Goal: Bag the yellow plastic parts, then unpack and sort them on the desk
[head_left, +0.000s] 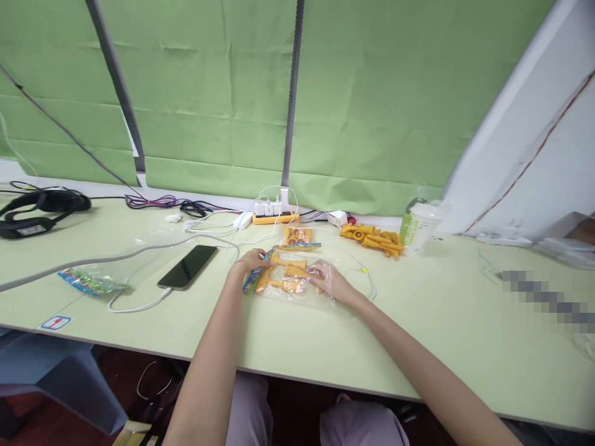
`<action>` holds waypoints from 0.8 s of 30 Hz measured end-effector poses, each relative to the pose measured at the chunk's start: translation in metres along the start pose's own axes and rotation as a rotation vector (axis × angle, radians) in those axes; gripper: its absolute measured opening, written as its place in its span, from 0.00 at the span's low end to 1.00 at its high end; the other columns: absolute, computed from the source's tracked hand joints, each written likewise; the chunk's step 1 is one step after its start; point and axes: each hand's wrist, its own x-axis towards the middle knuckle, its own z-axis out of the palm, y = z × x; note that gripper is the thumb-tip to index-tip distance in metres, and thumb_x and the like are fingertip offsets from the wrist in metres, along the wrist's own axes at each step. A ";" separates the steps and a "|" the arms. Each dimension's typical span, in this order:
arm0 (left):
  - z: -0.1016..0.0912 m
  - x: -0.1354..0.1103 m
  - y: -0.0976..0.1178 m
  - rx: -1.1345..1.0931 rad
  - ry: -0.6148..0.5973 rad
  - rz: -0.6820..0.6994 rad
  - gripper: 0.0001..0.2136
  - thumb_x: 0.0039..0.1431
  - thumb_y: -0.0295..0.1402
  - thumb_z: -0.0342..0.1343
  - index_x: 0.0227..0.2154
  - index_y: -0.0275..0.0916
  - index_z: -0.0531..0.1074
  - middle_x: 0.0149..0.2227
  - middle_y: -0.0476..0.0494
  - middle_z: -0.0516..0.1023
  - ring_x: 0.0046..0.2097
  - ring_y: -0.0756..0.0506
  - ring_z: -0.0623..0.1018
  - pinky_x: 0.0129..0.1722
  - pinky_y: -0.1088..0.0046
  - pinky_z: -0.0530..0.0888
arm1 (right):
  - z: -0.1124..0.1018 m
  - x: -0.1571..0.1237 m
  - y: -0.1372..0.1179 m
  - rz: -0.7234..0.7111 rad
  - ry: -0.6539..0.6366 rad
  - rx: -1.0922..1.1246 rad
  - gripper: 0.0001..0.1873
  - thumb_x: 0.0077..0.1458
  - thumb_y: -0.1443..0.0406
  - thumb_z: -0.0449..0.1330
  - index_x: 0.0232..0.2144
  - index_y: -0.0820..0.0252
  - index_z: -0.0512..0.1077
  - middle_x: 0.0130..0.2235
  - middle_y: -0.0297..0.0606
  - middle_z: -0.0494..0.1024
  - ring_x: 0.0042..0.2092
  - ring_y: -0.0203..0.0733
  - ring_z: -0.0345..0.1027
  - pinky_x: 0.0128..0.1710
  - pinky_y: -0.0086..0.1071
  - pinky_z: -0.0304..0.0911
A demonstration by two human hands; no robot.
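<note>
Table: pale green, with everything spread across the middle.
Clear bag: lying flat at centre, orange pieces inside.
Phone: face up, left of the bag.
Right hand: wrapped in the bag's plastic, touching the pieces; can't tell its grip.
Left hand: fingers pressed together, pinching the colourful strip at the bag's left end.

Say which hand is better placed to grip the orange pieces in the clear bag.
Right, probably: the right hand seems inside the clear bag, against the orange pieces, while the left hand pinches the colourful strip.
</note>
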 end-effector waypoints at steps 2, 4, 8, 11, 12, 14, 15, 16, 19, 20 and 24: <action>0.001 0.001 -0.001 0.011 -0.014 -0.009 0.26 0.44 0.50 0.58 0.43 0.37 0.71 0.49 0.39 0.75 0.46 0.41 0.76 0.40 0.75 0.72 | 0.001 0.002 0.004 0.011 0.013 0.087 0.14 0.54 0.58 0.57 0.40 0.60 0.72 0.44 0.44 0.73 0.45 0.43 0.68 0.47 0.38 0.63; 0.001 0.002 -0.001 0.020 -0.027 -0.015 0.26 0.46 0.51 0.56 0.44 0.37 0.71 0.50 0.39 0.75 0.47 0.42 0.76 0.41 0.75 0.71 | -0.001 0.001 0.008 0.020 0.019 0.145 0.16 0.53 0.58 0.58 0.42 0.60 0.71 0.46 0.44 0.71 0.47 0.43 0.67 0.48 0.39 0.63; 0.001 0.001 0.002 0.025 -0.020 -0.023 0.27 0.49 0.55 0.50 0.43 0.37 0.72 0.49 0.39 0.75 0.48 0.41 0.76 0.42 0.74 0.71 | -0.016 -0.007 0.013 0.082 -0.034 0.126 0.18 0.49 0.58 0.61 0.42 0.59 0.70 0.46 0.41 0.71 0.45 0.42 0.66 0.45 0.35 0.63; 0.000 -0.002 0.005 0.028 -0.014 -0.024 0.32 0.48 0.60 0.48 0.44 0.37 0.71 0.51 0.37 0.74 0.49 0.40 0.75 0.44 0.73 0.70 | -0.024 -0.012 0.010 0.194 -0.086 -0.037 0.14 0.49 0.58 0.60 0.37 0.60 0.72 0.38 0.38 0.73 0.38 0.40 0.66 0.39 0.34 0.62; -0.001 -0.002 0.005 0.032 -0.022 -0.020 0.33 0.47 0.61 0.47 0.44 0.37 0.71 0.51 0.37 0.74 0.49 0.40 0.75 0.45 0.72 0.70 | -0.025 -0.012 0.008 0.207 -0.110 -0.089 0.12 0.50 0.59 0.59 0.35 0.59 0.73 0.36 0.37 0.74 0.37 0.40 0.66 0.39 0.33 0.61; -0.002 -0.003 0.006 0.044 -0.044 -0.012 0.35 0.46 0.62 0.47 0.45 0.37 0.71 0.51 0.36 0.74 0.49 0.39 0.75 0.45 0.71 0.70 | -0.024 -0.012 0.003 0.202 -0.139 -0.161 0.10 0.51 0.59 0.59 0.33 0.58 0.74 0.36 0.37 0.74 0.39 0.41 0.66 0.41 0.33 0.59; -0.002 -0.003 0.006 0.053 -0.055 -0.011 0.35 0.45 0.62 0.47 0.45 0.36 0.70 0.50 0.36 0.74 0.49 0.39 0.75 0.45 0.71 0.70 | -0.022 -0.011 0.001 0.192 -0.138 -0.183 0.10 0.51 0.58 0.59 0.33 0.57 0.75 0.36 0.37 0.75 0.40 0.42 0.66 0.42 0.34 0.58; -0.002 -0.003 0.006 0.062 -0.062 -0.011 0.36 0.45 0.62 0.47 0.46 0.36 0.70 0.50 0.36 0.74 0.49 0.39 0.75 0.46 0.71 0.70 | -0.021 -0.010 0.000 0.183 -0.131 -0.196 0.11 0.51 0.58 0.58 0.33 0.57 0.76 0.37 0.38 0.75 0.41 0.42 0.66 0.43 0.34 0.57; -0.002 -0.003 0.005 0.073 -0.077 -0.016 0.37 0.45 0.62 0.48 0.48 0.35 0.69 0.51 0.34 0.73 0.49 0.39 0.75 0.47 0.70 0.69 | -0.016 -0.009 0.001 0.154 -0.109 -0.181 0.12 0.53 0.58 0.58 0.36 0.56 0.77 0.39 0.39 0.76 0.43 0.44 0.65 0.45 0.35 0.57; -0.002 -0.003 0.005 0.070 -0.080 -0.015 0.37 0.45 0.62 0.48 0.49 0.35 0.68 0.52 0.34 0.72 0.50 0.39 0.74 0.47 0.70 0.69 | -0.016 -0.009 0.002 0.146 -0.109 -0.157 0.13 0.53 0.58 0.57 0.36 0.56 0.77 0.39 0.39 0.77 0.44 0.44 0.65 0.46 0.35 0.57; -0.003 -0.004 0.006 0.053 -0.096 -0.008 0.38 0.44 0.62 0.48 0.50 0.35 0.68 0.53 0.34 0.71 0.50 0.39 0.74 0.48 0.70 0.69 | -0.018 -0.011 0.010 0.130 -0.134 0.006 0.15 0.53 0.58 0.57 0.37 0.57 0.78 0.40 0.40 0.77 0.41 0.43 0.67 0.44 0.35 0.60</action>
